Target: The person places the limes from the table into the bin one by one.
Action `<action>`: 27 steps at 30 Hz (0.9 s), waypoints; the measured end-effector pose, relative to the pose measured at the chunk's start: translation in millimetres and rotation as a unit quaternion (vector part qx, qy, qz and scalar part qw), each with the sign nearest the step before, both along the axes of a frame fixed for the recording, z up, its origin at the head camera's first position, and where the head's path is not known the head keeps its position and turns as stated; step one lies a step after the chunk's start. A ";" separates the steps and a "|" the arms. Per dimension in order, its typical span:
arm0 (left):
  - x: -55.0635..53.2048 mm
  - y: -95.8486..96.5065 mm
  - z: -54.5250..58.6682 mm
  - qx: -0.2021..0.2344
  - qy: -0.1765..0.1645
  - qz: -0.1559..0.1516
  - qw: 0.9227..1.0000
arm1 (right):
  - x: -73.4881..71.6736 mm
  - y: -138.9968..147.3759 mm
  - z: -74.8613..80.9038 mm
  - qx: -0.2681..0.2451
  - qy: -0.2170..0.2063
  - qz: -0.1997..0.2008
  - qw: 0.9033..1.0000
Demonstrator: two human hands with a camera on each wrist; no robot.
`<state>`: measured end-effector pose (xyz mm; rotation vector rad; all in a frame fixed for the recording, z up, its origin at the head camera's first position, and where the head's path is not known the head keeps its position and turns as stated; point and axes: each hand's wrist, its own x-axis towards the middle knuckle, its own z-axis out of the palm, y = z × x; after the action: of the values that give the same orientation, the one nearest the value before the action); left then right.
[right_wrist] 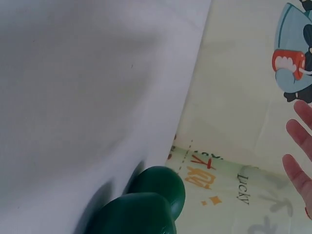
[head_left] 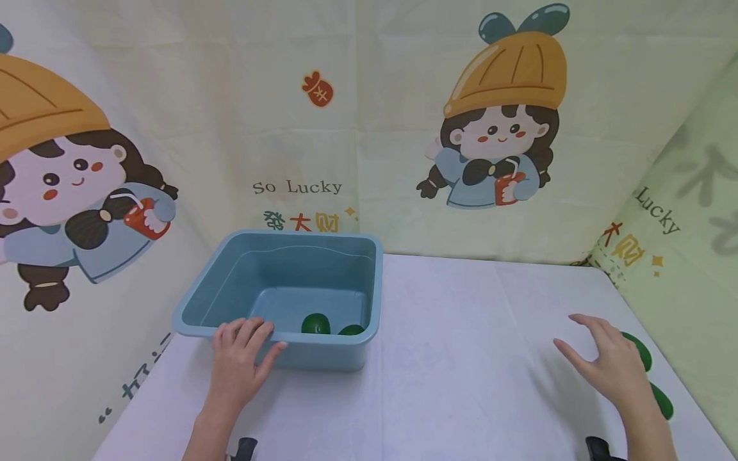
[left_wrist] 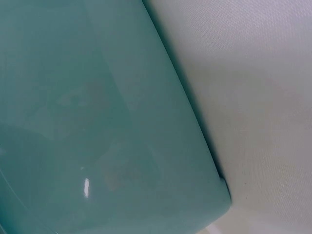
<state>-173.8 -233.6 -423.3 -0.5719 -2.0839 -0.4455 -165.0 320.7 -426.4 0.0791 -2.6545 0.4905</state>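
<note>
Over the near rim of a blue plastic bin [head_left: 323, 353] lie the bent fingers of my left hand [head_left: 239, 358], with its thumb along the outside of the wall. Inside the bin, a glossy dark green rounded object [head_left: 315, 324] shows beside a second green one [head_left: 351, 330], partly hidden by the rim. My right hand [head_left: 614, 362] is at the table's right side, thumb and fingers spread apart with nothing between them. Behind it, partly covered, are two smooth green oval objects [head_left: 662, 400]; the right wrist view shows the nearer oval [right_wrist: 134, 214] overlapping the farther one [right_wrist: 163, 187].
A white cloth covers the table [head_left: 450, 358]. Printed cartoon cloth [head_left: 392, 128] hangs behind it, and another printed sheet [head_left: 692, 256] runs along the right edge. Black wrist mounts [head_left: 245, 449] show at the bottom of the head view.
</note>
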 end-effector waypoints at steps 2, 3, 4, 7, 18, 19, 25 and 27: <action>0.2 -0.1 0.3 0.000 -0.002 0.000 1.000 | 1.0 3.4 -1.4 0.000 0.006 0.002 1.000; 0.3 -0.2 0.4 0.000 -0.003 0.000 1.000 | 1.5 5.1 -2.2 -0.001 0.006 0.002 1.000; 0.4 -0.3 0.6 0.000 -0.003 0.000 1.000 | 2.0 6.9 -3.3 -0.002 0.007 0.002 1.000; 0.2 -0.2 1.0 -0.001 -0.002 0.001 1.000 | 4.1 12.3 -6.8 -0.009 0.006 0.000 1.000; -0.5 0.4 1.0 -0.002 0.006 0.001 1.000 | 13.4 29.8 -12.1 -0.028 0.010 -0.011 0.999; -0.4 0.3 0.9 -0.002 0.005 0.001 1.000 | 14.4 31.5 -12.8 -0.030 0.012 -0.010 0.999; 0.4 0.0 0.2 -0.004 0.001 0.002 1.000 | 23.6 43.0 -19.3 -0.037 0.013 -0.008 0.999; 0.3 0.1 -0.1 -0.005 0.001 0.001 1.000 | 26.4 46.7 -22.1 -0.040 0.020 -0.011 0.999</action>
<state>-173.5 -233.5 -423.4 -0.5746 -2.0850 -0.4337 -138.6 367.4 -448.5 0.0363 -2.5916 0.5805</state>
